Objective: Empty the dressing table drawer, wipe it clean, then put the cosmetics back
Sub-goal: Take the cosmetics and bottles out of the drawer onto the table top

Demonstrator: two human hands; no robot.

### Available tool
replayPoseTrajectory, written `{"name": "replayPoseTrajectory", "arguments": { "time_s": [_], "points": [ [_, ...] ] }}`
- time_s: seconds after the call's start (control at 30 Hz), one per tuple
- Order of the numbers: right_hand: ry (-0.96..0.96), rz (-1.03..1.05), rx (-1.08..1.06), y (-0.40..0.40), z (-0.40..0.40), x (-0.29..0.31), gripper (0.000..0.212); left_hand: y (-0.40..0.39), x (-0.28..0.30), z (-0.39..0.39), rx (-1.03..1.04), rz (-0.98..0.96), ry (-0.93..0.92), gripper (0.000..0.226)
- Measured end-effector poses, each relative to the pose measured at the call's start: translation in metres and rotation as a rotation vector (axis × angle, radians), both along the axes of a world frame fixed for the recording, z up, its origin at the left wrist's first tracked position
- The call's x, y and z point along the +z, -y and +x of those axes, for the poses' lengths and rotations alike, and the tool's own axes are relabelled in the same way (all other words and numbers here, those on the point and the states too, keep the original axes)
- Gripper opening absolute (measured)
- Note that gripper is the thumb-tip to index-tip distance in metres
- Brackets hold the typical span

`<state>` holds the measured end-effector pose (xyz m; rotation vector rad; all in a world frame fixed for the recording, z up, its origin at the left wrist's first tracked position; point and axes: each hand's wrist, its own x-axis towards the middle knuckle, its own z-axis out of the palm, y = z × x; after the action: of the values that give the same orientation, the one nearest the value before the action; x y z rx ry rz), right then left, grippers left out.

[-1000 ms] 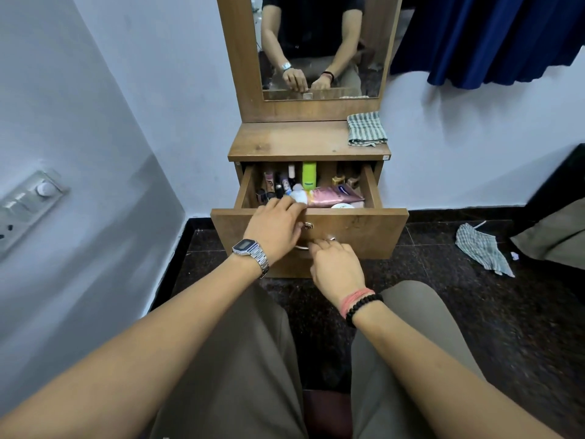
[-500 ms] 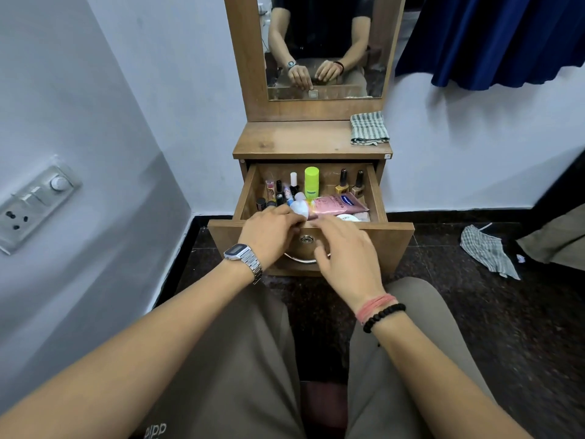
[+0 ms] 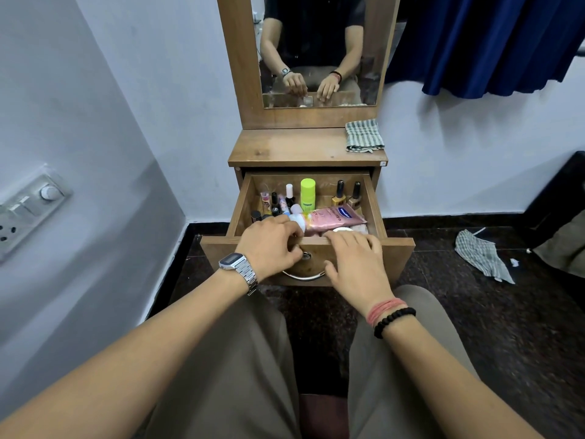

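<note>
The drawer [image 3: 308, 245] stands pulled out beneath the bench [image 3: 285, 150], full of cosmetics: a green bottle [image 3: 308, 195] upright at the back, two nail polishes [image 3: 347, 194] at the right, small tubes at the left, and a pink tube [image 3: 335, 218] lying across the front. I judge this the opening of the emptying step; nothing is out yet. My left hand [image 3: 269, 245] curls loosely over the front edge, fingertips by a white cap, gripping nothing I can make out. My right hand [image 3: 357, 261] lies flat and spread on the front panel, empty. Next I should lift items out singly, onto the bench beside the striped cloth [image 3: 364, 136].
</note>
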<state>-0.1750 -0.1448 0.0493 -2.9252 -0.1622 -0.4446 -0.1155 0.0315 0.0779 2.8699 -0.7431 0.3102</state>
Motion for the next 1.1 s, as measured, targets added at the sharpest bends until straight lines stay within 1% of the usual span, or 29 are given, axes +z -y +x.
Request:
{"name": "replayPoseTrajectory", "arguments": {
  "time_s": [0.33, 0.47, 0.57, 0.67, 0.73, 0.83, 0.97, 1.1],
  "points": [
    [0.003, 0.022, -0.016, -0.003, -0.010, -0.003, 0.050, 0.001, 0.001, -0.002, -0.057, 0.036, 0.000, 0.030],
    [-0.009, 0.027, -0.023, -0.004, -0.010, -0.002, 0.050, 0.001, 0.005, 0.004, -0.039, 0.049, -0.020, 0.043],
    [-0.013, 0.035, -0.026, -0.004, -0.010, -0.001, 0.049, 0.006, 0.010, 0.015, -0.021, 0.075, -0.041, 0.035],
    [-0.009, 0.045, -0.032, -0.004, -0.011, -0.001, 0.048, 0.015, 0.010, 0.029, -0.001, 0.014, -0.085, 0.023],
    [-0.003, 0.058, -0.039, -0.005, -0.011, -0.002, 0.046, 0.024, 0.008, 0.040, 0.010, 0.000, -0.088, 0.030],
    [0.007, 0.074, -0.044, -0.006, -0.011, -0.003, 0.045, 0.041, 0.004, 0.056, 0.029, 0.034, -0.108, 0.044],
    [0.008, 0.082, -0.056, -0.007, -0.010, -0.004, 0.046, 0.060, -0.004, 0.071, 0.042, 0.132, -0.139, 0.047],
    [-0.005, 0.083, -0.063, -0.005, -0.011, -0.004, 0.049, 0.069, -0.007, 0.079, 0.055, 0.193, -0.189, 0.057]
  ]
}}
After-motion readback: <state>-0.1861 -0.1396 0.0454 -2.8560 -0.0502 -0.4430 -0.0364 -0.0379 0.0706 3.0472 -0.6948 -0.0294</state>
